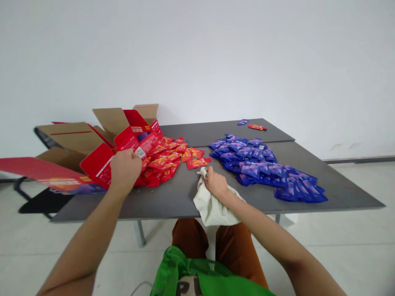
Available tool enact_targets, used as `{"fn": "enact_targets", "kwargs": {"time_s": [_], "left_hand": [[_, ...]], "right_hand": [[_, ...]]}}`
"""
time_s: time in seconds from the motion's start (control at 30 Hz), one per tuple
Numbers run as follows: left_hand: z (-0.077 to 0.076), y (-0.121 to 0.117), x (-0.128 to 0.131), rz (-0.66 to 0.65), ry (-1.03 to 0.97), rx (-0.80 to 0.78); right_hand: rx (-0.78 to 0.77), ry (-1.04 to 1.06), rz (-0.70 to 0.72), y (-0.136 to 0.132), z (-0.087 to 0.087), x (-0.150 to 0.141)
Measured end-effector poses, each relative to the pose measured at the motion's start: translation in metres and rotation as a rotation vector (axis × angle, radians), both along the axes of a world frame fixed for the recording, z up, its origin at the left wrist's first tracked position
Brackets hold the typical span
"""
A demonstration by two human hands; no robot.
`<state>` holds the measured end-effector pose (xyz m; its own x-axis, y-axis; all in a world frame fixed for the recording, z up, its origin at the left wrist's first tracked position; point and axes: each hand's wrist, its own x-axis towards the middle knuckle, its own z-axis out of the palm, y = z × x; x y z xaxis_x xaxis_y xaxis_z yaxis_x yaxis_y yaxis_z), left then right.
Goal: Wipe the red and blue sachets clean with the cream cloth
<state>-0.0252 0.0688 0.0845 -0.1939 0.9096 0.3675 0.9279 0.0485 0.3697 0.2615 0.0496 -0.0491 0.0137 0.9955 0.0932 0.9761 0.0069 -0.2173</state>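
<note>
My left hand [126,169] is closed on a red sachet [147,146] with a white barcode label, above the pile of red and orange sachets [163,158]. Near the front of the grey table [173,205], my right hand [216,183] grips the top of a white cloth [208,205], which hangs in folds over the table's edge. Whether the cloth is a bag cannot be made out. A few red sachets [195,158] lie loose just beyond it. To its right spreads a large heap of blue sachets [247,156], with more blue sachets [300,185] fanned out nearer the front.
Open red cardboard boxes [98,164] with raised flaps crowd the table's left end. At the far right lie a blue sachet [243,122] and a red sachet [257,127]. A black chair [46,201] stands at the lower left, and a white wall [197,61] rises behind.
</note>
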Motion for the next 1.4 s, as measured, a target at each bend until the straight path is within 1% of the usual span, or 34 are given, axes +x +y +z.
{"fn": "enact_targets", "kwargs": {"time_s": [0.03, 0.07, 0.1, 0.13, 0.2, 0.27, 0.33, 0.4, 0.47, 0.5, 0.57, 0.67, 0.73, 0.8, 0.87, 1.0, 1.07, 1.17, 1.23, 1.33, 1.4], "left_hand": [[0.007, 0.010, -0.002, 0.083, 0.143, 0.034], [0.011, 0.020, -0.001, 0.155, 0.243, 0.057], [0.011, 0.030, 0.002, 0.183, 0.310, 0.061], [0.007, 0.039, 0.007, 0.168, 0.365, 0.040], [-0.008, 0.056, 0.017, 0.093, 0.455, 0.016], [-0.030, 0.069, 0.026, 0.037, 0.527, -0.016], [-0.050, 0.076, 0.030, -0.016, 0.591, -0.076], [-0.062, 0.078, 0.030, -0.059, 0.633, -0.126], [-0.064, 0.074, 0.029, -0.065, 0.649, -0.141], [-0.061, 0.071, 0.028, -0.060, 0.660, -0.138], [-0.050, 0.062, 0.027, -0.054, 0.682, -0.115], [-0.033, 0.047, 0.031, -0.073, 0.678, -0.065], [-0.027, 0.039, 0.038, -0.117, 0.637, -0.033], [-0.028, 0.035, 0.048, -0.180, 0.587, -0.014], [-0.034, 0.037, 0.059, -0.248, 0.541, -0.008], [-0.051, 0.054, 0.080, -0.387, 0.426, 0.038], [-0.058, 0.066, 0.089, -0.419, 0.377, 0.051], [-0.064, 0.084, 0.102, -0.424, 0.320, 0.041], [-0.067, 0.095, 0.110, -0.412, 0.278, 0.035], [-0.071, 0.111, 0.122, -0.398, 0.250, 0.039], [-0.074, 0.123, 0.128, -0.421, 0.264, 0.024]], "right_hand": [[0.007, -0.001, 0.002, -0.002, 0.000, 0.000], [0.015, -0.002, 0.003, -0.003, 0.000, -0.001], [0.022, -0.002, 0.004, -0.004, 0.000, -0.001], [0.030, -0.001, 0.006, -0.004, 0.000, 0.000], [0.044, 0.002, 0.007, -0.004, 0.000, 0.001], [0.056, 0.005, 0.004, -0.005, -0.001, 0.003], [0.066, 0.006, -0.004, -0.007, -0.003, 0.006], [0.075, 0.004, -0.012, -0.009, -0.005, 0.009], [0.080, 0.000, -0.015, -0.010, -0.007, 0.011], [0.076, -0.001, -0.013, -0.011, -0.007, 0.011], [0.059, -0.002, -0.012, -0.011, -0.006, 0.012], [0.035, -0.008, -0.017, -0.011, -0.004, 0.010], [0.034, -0.012, -0.016, -0.012, -0.004, 0.009], [0.037, -0.012, -0.010, -0.013, -0.003, 0.007], [0.041, -0.009, -0.001, -0.016, -0.003, 0.005], [0.039, -0.006, 0.009, -0.030, 0.000, 0.005], [0.042, 0.006, 0.015, -0.040, 0.003, 0.007], [0.033, 0.039, 0.008, -0.054, 0.008, 0.012], [0.021, 0.047, -0.028, -0.062, 0.012, 0.016], [-0.006, 0.032, -0.096, -0.069, 0.018, 0.026], [-0.034, 0.028, -0.123, -0.071, 0.021, 0.034]]}}
